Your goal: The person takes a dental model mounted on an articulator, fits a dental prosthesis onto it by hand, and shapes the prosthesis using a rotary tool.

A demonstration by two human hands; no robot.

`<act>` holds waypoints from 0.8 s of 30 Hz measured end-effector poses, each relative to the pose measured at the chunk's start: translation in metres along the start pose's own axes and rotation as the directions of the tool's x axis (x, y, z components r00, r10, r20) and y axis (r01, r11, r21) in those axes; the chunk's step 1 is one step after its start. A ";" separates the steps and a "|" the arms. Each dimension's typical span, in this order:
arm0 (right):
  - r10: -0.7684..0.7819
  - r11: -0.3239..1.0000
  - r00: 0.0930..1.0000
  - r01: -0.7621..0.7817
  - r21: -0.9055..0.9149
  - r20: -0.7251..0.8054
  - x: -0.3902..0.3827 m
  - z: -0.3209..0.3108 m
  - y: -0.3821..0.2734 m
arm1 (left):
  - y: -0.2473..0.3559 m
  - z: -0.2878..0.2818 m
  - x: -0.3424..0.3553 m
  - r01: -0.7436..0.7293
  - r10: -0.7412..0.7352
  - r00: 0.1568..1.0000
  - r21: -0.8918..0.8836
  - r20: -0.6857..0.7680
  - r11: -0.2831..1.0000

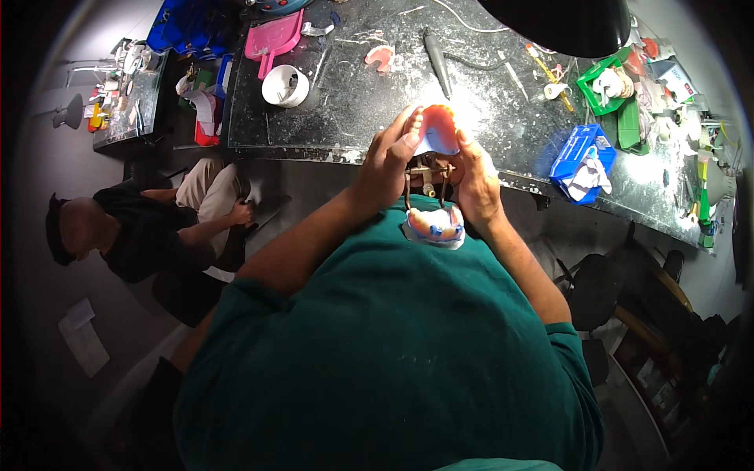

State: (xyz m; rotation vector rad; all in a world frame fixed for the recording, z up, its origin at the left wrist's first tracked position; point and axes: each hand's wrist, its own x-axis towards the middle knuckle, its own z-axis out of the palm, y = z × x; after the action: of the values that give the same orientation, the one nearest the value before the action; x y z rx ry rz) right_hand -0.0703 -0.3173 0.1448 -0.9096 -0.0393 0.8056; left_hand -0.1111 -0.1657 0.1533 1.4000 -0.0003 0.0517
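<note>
At the front edge of the bench, both hands hold a hinged dental articulator point(428, 189) swung wide. My left hand point(386, 163) grips the left side of its upper part, thumb near the teeth. My right hand point(477, 177) is closed round the right side, fingers partly hidden behind it. The upper part carries a pink denture plate point(437, 123) with a row of teeth, its inner face towards me and bluish at the lower edge. Below, against my green shirt, hangs the lower model point(433, 229), whitish with pink, and blue spots on its front.
A handpiece point(437, 64) with a cord lies behind my hands, near a pink arch-shaped piece point(380, 57). Leftward are a white tub point(285, 86) and pink dustpan point(272, 39). Blue point(583, 163) and green bins point(605, 85) stand right. A black lamp point(559, 23) overhangs; a person point(149, 224) sits left.
</note>
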 end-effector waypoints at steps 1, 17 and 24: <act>-0.002 1.000 1.000 0.002 0.000 0.000 0.002 -0.003 0.001 | -0.002 0.003 0.000 0.068 -0.072 0.993 -0.048 -0.091 0.997; -0.251 0.921 0.910 0.329 -0.207 0.330 -0.014 0.038 -0.071 | 0.086 0.005 -0.002 -0.078 0.072 0.996 0.142 0.047 0.987; -0.350 0.879 0.903 0.409 -0.245 0.251 -0.025 0.042 -0.063 | 0.092 0.010 -0.009 0.102 -0.102 0.990 0.008 0.098 0.995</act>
State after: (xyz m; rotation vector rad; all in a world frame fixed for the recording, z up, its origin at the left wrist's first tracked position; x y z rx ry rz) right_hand -0.0646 -0.3263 0.2238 -1.0540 -0.5144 0.5220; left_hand -0.1231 -0.1603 0.2456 1.4026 -0.0101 -0.1024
